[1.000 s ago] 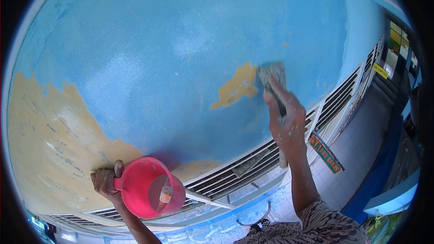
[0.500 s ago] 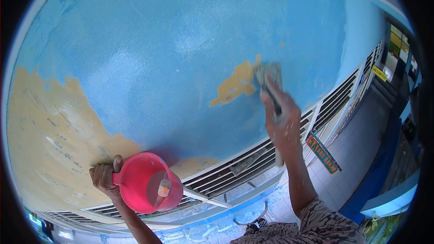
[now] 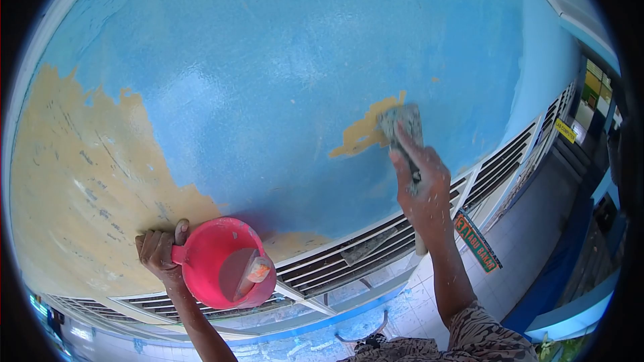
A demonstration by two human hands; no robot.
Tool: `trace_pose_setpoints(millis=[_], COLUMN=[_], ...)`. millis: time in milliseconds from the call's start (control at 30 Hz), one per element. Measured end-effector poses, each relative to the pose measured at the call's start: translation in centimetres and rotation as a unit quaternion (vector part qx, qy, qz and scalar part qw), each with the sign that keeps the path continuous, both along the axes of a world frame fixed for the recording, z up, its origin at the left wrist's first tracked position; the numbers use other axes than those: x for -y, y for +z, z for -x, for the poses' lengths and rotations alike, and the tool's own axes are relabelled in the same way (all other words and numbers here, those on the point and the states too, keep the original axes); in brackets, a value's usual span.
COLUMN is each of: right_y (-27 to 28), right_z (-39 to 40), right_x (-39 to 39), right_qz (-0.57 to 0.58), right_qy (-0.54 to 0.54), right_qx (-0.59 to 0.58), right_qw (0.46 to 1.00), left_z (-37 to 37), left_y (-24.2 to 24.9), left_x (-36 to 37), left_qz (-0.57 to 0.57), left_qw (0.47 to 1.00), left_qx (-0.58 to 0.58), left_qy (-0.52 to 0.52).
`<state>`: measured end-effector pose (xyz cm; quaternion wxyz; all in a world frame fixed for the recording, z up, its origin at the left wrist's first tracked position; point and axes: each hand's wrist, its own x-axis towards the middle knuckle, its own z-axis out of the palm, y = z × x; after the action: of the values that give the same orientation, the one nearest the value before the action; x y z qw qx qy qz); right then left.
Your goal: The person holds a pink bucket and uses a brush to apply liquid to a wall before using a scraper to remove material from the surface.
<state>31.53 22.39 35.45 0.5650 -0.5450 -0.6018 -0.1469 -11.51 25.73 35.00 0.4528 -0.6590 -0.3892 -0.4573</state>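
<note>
My right hand (image 3: 427, 184) is wrapped round a putty knife (image 3: 401, 123), its wide, stained blade lying against the blue wall (image 3: 268, 80). Just left of the blade is a tan bare patch (image 3: 365, 131) where the blue paint is gone. My left hand (image 3: 159, 253) grips the handle of a pink plastic dipper (image 3: 201, 238), tilted so its inside shows. Murky liquid sits in it, along with a pale object (image 3: 257, 271) with an orange mark, partly sunk. Pale specks dot my right forearm.
A large tan stretch of wall (image 3: 87, 181) with dark marks lies to the left. Below the wall runs a slatted vent (image 3: 349, 255) with white framing. A green sign (image 3: 477, 241) hangs at the right, over a tiled floor (image 3: 516, 221).
The putty knife stays at the right side of the small tan patch, its blade now sharper in view. The view has shifted a little; the dipper is still held in my left hand.
</note>
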Motion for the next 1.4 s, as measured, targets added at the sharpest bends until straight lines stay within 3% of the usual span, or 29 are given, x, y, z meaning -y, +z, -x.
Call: trace_pose_setpoints(millis=[133, 200, 267, 500, 600, 700, 800, 933, 1000, 1100, 1200, 1300, 1400], right_y=[4.6, 4.3, 1.4, 6.1, 1.7, 0.3, 4.8, 3.0, 0.1, 3.0, 5.9, 2.1, 1.6], right_z=[0.1, 0.3, 0.9, 1.8, 1.8, 1.7, 2.0, 2.8, 3.2, 3.7, 3.9, 4.0, 4.2], right_x=[-1.0, -0.5, 0.4, -1.4, -0.1, -0.3, -1.1, 0.0, 0.8, -0.3, -0.1, 1.0, 0.8], right_qz=[-0.063, -0.060, 0.013, -0.080, -0.016, -0.035, -0.059, -0.059, 0.031, -0.046, -0.011, 0.040, 0.012], right_qy=[0.017, 0.026, 0.014, 0.032, 0.009, 0.034, 0.030, 0.020, 0.021, 0.026, 0.030, 0.011, 0.035], right_qx=[0.009, 0.000, 0.010, 0.019, 0.039, 0.042, 0.051, 0.050, 0.021, 0.036, 0.012, 0.034, 0.039], right_qw=[0.998, 0.998, 1.000, 0.996, 0.999, 0.998, 0.996, 0.997, 0.999, 0.998, 0.999, 0.999, 0.999], left_z=[0.4, 0.3, 0.0, -0.3, 0.0, 0.0, 0.1, -0.3, -0.1, 0.0, -0.2, -0.3, -0.1], left_y=[-0.1, -0.3, -0.1, 0.0, 0.2, -0.2, -0.1, -0.2, 0.0, -0.1, -0.2, 0.1, -0.2], left_x=[-0.3, -0.2, -0.1, -0.1, 0.1, -0.1, -0.1, 0.0, 0.0, 0.1, -0.1, 0.4, 0.0], left_qz=[-0.006, -0.005, -0.010, -0.009, -0.012, -0.003, -0.002, -0.007, -0.012, 0.004, -0.003, 0.006, 0.004], left_qw=[1.000, 1.000, 1.000, 1.000, 1.000, 1.000, 1.000, 0.999, 0.999, 1.000, 0.999, 0.999, 0.999], left_qx=[0.004, 0.009, 0.018, 0.019, 0.018, 0.024, 0.013, 0.030, 0.033, 0.025, 0.044, 0.040, 0.037], left_qy=[-0.016, -0.010, -0.010, -0.011, -0.009, -0.007, -0.008, -0.011, -0.013, -0.009, -0.017, -0.015, -0.009])
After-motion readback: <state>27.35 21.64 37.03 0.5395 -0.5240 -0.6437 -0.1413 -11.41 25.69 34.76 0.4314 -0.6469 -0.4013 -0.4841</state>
